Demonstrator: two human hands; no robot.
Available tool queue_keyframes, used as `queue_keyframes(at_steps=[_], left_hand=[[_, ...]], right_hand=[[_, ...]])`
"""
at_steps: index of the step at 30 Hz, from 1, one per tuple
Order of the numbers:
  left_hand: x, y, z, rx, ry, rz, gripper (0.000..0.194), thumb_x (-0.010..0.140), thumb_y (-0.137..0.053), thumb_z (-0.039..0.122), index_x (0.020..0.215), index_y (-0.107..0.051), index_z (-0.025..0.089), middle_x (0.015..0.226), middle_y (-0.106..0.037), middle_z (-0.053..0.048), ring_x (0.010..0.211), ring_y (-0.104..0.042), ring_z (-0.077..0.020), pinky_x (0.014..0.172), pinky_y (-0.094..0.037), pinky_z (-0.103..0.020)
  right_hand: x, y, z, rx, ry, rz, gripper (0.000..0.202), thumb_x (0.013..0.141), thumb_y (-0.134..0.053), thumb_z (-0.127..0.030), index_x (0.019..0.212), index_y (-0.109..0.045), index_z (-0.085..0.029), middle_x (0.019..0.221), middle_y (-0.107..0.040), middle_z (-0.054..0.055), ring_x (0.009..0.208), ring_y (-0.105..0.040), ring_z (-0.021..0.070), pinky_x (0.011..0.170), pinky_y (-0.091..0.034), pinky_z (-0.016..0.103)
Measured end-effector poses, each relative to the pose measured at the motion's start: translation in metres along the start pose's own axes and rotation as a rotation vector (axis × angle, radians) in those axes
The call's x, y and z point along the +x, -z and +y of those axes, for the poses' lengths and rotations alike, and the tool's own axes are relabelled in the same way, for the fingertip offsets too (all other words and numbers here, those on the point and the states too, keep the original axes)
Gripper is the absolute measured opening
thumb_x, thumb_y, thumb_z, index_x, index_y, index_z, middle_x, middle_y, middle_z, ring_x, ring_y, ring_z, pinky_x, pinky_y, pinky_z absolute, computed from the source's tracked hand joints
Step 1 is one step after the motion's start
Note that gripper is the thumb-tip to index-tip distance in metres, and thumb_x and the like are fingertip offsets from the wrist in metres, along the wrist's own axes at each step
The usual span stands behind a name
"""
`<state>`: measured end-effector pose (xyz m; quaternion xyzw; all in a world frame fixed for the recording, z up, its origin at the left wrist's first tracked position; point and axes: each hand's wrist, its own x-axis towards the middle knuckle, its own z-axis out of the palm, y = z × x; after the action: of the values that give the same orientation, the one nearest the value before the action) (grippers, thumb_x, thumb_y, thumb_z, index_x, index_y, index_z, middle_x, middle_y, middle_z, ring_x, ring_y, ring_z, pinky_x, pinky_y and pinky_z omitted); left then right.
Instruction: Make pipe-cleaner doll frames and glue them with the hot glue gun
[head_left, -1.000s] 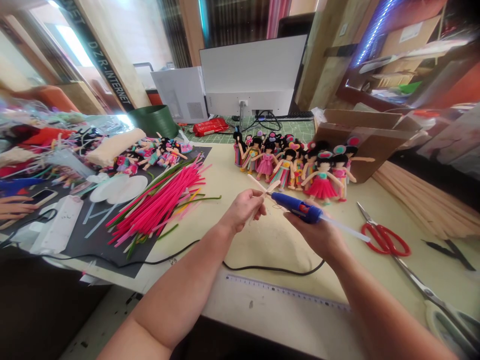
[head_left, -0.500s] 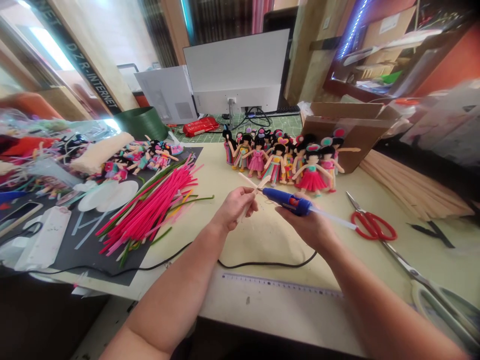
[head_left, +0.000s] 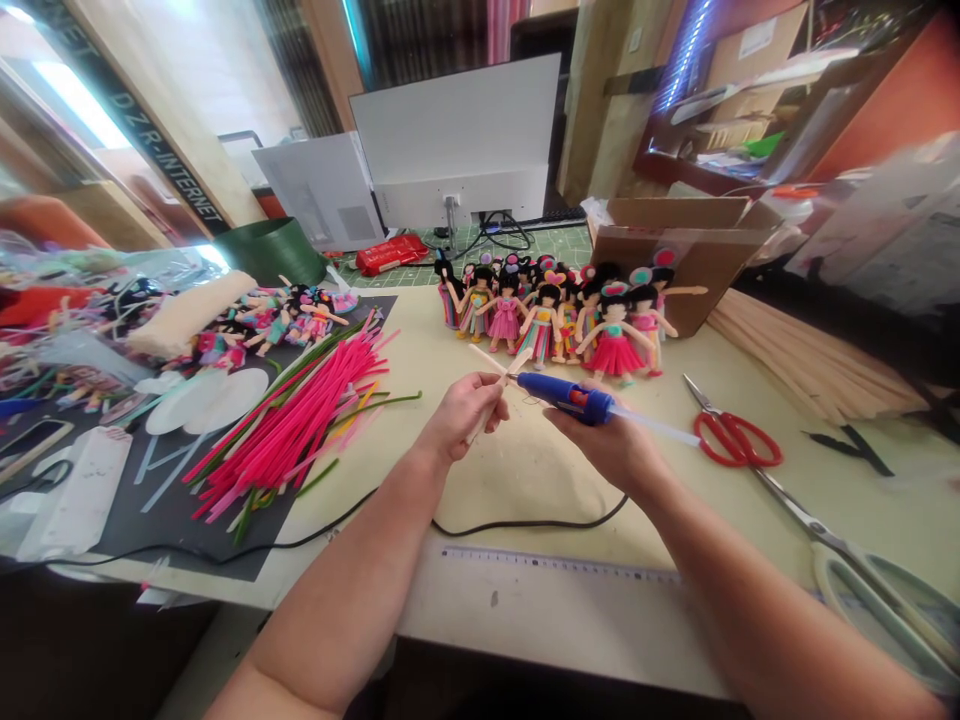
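Observation:
In the middle of the head view my left hand (head_left: 469,415) is closed on pale cream pipe cleaners (head_left: 519,362), whose ends stick out crossed above the fingers. My right hand (head_left: 611,445) grips a blue hot glue gun (head_left: 562,395) pointing left. Its nozzle meets the pale pieces beside my left fingertips; whether it touches them I cannot tell. A translucent glue stick (head_left: 656,425) juts from the back of the gun. Just beyond both hands stands a group of small dolls (head_left: 551,325) with black hair and colourful dresses.
Pink and green pipe cleaners (head_left: 292,425) lie at left, near more dolls (head_left: 300,315). Red-handled scissors (head_left: 739,438), larger scissors (head_left: 847,550) and beige strips (head_left: 817,350) are at right. A black cord (head_left: 525,524) and a ruler (head_left: 555,564) lie in front; a cardboard box (head_left: 675,235) stands behind.
The whole view has shifted slightly, so things appear a little further left. Both hands keep their holds, with the glue gun's nozzle still at the pale pieces.

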<state>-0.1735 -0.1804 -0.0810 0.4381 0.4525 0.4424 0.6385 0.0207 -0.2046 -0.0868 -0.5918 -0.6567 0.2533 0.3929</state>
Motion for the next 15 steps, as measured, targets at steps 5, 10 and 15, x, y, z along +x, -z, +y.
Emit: queue_keyframes(at_steps=[5, 10, 15], left_hand=[[0.0002, 0.0002, -0.0001, -0.011, 0.001, -0.009, 0.014, 0.084, -0.055, 0.025, 0.091, -0.05, 0.015, 0.055, -0.059, 0.001, 0.038, -0.044, -0.0064, 0.04, -0.03, -0.019], [0.0006, 0.0, -0.0008, -0.016, -0.002, -0.009, 0.013, 0.084, -0.054, 0.024, 0.092, -0.051, 0.014, 0.056, -0.059, 0.001, 0.038, -0.044, -0.0064, 0.04, -0.03, -0.019], [0.0004, 0.0007, -0.0001, -0.015, -0.001, -0.009, 0.013, 0.084, -0.054, 0.024, 0.092, -0.051, 0.014, 0.055, -0.059, 0.001, 0.038, -0.044, -0.0065, 0.04, -0.03, -0.019]], right_hand=[[0.0007, -0.0006, 0.0024, 0.003, 0.006, -0.005, 0.032, 0.075, -0.065, -0.049, 0.069, -0.046, -0.024, 0.059, -0.045, -0.004, 0.054, -0.037, 0.0132, 0.051, -0.033, 0.028], [0.0005, -0.0009, 0.0022, 0.011, 0.007, 0.007, 0.033, 0.074, -0.065, -0.048, 0.067, -0.044, -0.023, 0.057, -0.044, -0.004, 0.053, -0.037, 0.0129, 0.05, -0.033, 0.028], [0.0001, -0.0012, 0.0019, 0.002, 0.008, 0.013, 0.032, 0.074, -0.065, -0.047, 0.067, -0.045, -0.023, 0.057, -0.045, -0.004, 0.053, -0.037, 0.013, 0.049, -0.033, 0.028]])
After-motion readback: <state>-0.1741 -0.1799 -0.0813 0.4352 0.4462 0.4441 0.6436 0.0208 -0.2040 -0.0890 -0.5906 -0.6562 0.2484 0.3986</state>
